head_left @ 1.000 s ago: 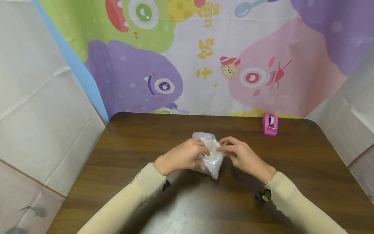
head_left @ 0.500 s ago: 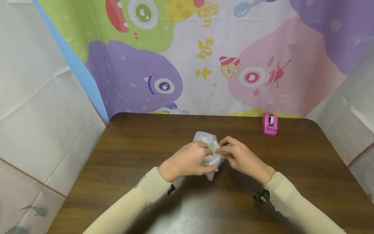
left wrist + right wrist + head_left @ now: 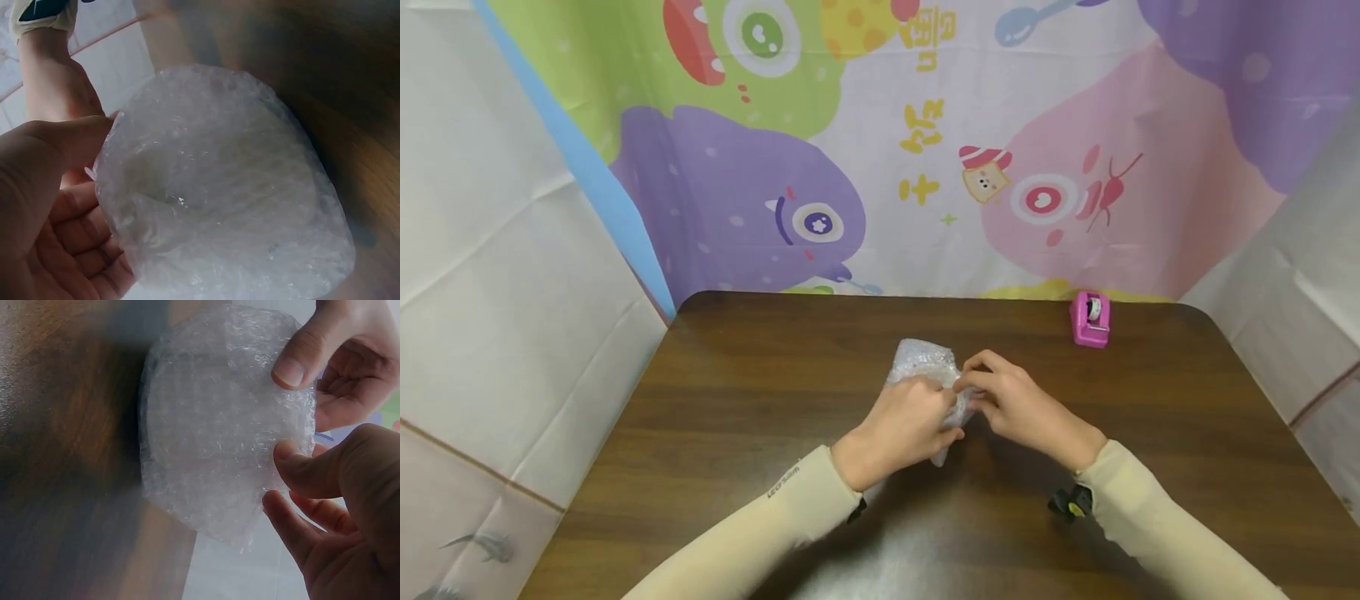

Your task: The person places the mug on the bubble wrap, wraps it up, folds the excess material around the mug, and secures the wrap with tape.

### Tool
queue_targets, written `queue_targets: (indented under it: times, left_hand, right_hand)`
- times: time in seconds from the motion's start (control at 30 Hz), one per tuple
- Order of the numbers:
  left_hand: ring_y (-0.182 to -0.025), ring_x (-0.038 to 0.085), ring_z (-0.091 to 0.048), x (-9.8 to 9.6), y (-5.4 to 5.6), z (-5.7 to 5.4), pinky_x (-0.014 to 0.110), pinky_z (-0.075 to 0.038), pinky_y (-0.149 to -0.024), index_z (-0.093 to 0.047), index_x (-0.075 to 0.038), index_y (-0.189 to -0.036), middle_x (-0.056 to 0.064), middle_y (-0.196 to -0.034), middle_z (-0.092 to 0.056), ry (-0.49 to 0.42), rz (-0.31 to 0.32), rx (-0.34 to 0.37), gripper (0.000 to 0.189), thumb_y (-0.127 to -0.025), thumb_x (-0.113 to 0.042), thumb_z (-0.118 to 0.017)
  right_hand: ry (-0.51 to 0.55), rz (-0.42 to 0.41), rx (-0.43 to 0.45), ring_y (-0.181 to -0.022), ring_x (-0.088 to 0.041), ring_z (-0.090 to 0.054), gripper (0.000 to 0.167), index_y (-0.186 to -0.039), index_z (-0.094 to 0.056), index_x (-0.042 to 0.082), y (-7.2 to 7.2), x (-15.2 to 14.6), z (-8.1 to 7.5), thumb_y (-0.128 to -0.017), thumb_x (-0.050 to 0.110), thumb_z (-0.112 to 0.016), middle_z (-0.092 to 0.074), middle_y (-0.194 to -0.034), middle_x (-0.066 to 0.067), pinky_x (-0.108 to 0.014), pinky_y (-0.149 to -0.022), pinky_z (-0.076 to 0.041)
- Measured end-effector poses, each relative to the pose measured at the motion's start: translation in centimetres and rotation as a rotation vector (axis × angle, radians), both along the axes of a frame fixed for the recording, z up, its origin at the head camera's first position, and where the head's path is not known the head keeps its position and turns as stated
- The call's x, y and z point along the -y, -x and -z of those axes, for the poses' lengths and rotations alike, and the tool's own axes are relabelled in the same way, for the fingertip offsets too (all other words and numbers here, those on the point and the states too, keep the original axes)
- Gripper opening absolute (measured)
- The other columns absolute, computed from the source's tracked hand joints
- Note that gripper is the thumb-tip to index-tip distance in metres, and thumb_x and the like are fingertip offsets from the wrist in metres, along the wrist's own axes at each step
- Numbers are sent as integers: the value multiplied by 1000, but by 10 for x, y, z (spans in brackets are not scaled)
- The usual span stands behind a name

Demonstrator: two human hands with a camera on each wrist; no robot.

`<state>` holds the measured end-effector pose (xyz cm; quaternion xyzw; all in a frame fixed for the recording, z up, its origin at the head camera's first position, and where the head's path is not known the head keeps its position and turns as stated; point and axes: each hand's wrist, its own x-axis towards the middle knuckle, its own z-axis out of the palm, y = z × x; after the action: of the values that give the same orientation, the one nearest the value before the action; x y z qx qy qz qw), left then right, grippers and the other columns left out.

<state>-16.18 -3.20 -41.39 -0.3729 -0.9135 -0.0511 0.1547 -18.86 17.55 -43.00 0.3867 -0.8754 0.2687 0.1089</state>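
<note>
A bundle in clear bubble wrap (image 3: 921, 358) stands on the brown wooden table; something pale and rounded shows faintly inside it. My left hand (image 3: 902, 425) pinches the top edge of the wrap, thumb on the near face and fingers curled behind. Close beside it, my right hand (image 3: 1026, 408) pinches the same edge between thumb and fingers. The right wrist view shows both thumbs on the wrap (image 3: 212, 425), with the left hand (image 3: 353, 369) above the right hand (image 3: 350, 494). What the wrap encloses cannot be made out.
A pink tape dispenser (image 3: 1090, 319) stands near the table's back right corner. Behind the table (image 3: 760, 350) hangs a cartoon-printed curtain (image 3: 910, 233), and pale sheets line both sides.
My left hand has slid to the right along the wrap, toward the right hand, and its fingers have curled in more. The right hand has hardly moved.
</note>
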Motion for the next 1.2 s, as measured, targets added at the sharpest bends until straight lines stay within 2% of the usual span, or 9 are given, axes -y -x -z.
queue_targets:
  times: [0.2,0.37,0.6,0.7,0.83,1.0,1.2]
  left_hand:
    - [-68,14,-68,0,1,-1,27,-55,-57,-74,-14,-90,-5,-72,-67,-14,17,26,28,-84,-39,-85]
    - [-67,13,-66,5,3,-2,25,-54,-57,-71,-15,-81,-5,-71,-65,-35,77,38,23,-85,-34,-85]
    - [-62,6,-55,15,10,-6,23,-48,-55,-69,-17,-79,-7,-70,-61,12,145,100,23,-85,-34,-84]
    - [-60,3,-47,19,12,-7,20,-43,-54,-66,-18,-77,-9,-69,-57,22,178,133,25,-84,-34,-84]
    - [-60,2,-43,24,14,-7,19,-40,-54,-66,-18,-77,-10,-69,-54,24,222,140,25,-84,-34,-84]
    - [-62,1,-47,28,16,-5,20,-44,-56,-69,-18,-81,-11,-70,-57,20,258,128,22,-84,-35,-83]
    - [-67,2,-56,30,17,-4,22,-51,-61,-72,-18,-85,-10,-75,-64,18,271,126,21,-84,-35,-84]
  right_hand:
    - [19,-2,15,-96,-23,-67,30,-106,-75,6,-1,-1,0,-82,-12,-78,-63,-114,-13,-35,-75,-62]
    - [25,-23,101,-96,-23,-70,39,-118,-72,2,1,-2,-5,-82,-12,-77,-63,-116,-12,-37,-79,-63]
    - [42,-42,163,-103,-27,-68,63,-137,-60,0,3,-5,-13,-79,-17,-77,-61,-119,-16,-35,-80,-63]
    - [47,-34,173,-102,-26,-67,67,-140,-57,2,3,-5,-15,-79,-16,-77,-61,-118,-15,-33,-80,-62]
    - [49,-12,189,-103,-23,-67,71,-146,-51,6,3,-8,-19,-83,-12,-76,-61,-120,-13,-32,-80,-62]
    - [41,19,161,-107,-26,-68,62,-144,-53,7,7,-10,-21,-88,-2,-77,-63,-124,-12,-39,-85,-62]
    - [87,6,185,-123,-33,-64,53,-145,-54,5,16,-3,-17,-95,9,-73,-57,-143,-15,-42,-92,-61]
